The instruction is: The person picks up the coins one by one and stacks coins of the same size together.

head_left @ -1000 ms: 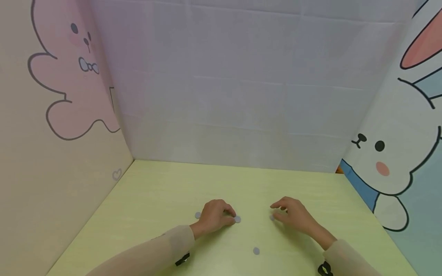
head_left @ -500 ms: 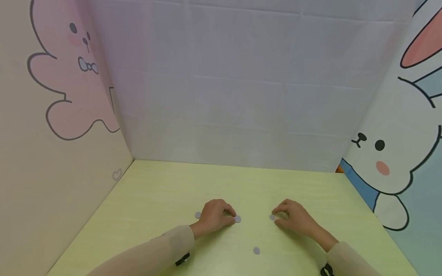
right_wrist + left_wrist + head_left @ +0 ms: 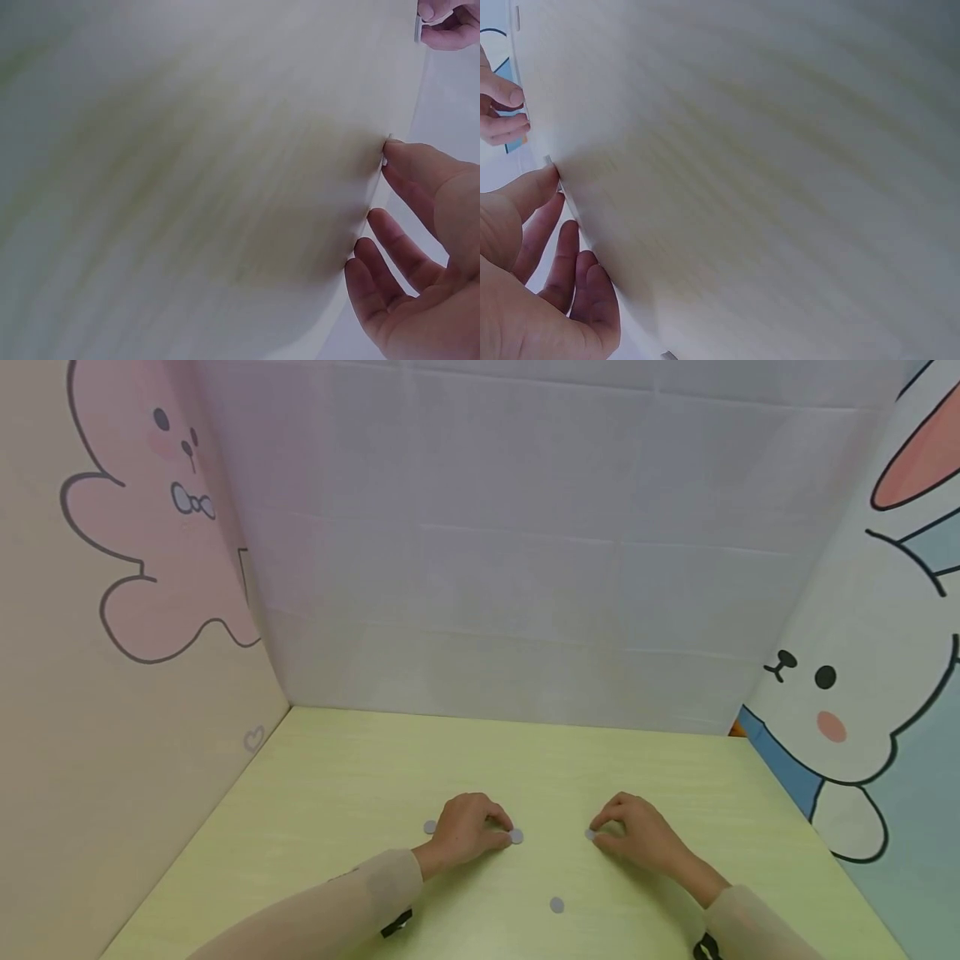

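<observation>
My left hand (image 3: 467,827) pinches a small grey disc (image 3: 517,837) by its left edge, thumb and index finger at the rim. In the left wrist view that disc (image 3: 549,160) shows as a thin edge by the thumb. To the right, my right hand (image 3: 639,832) has another grey disc (image 3: 589,834) between thumb and index fingertips, low at the table. The right wrist view shows its thin edge (image 3: 388,139) at the thumb tip, with the other fingers spread along the surface.
A third grey disc (image 3: 430,827) lies left of my left hand, and one more (image 3: 557,905) lies nearer the front, between the forearms. The pale yellow table (image 3: 375,752) meets a white back sheet (image 3: 480,568) and side panels with cartoon animals.
My right hand's thumb and index finger have closed in from apart onto the right disc, which has shifted very slightly. My left hand stays where it was at its disc.
</observation>
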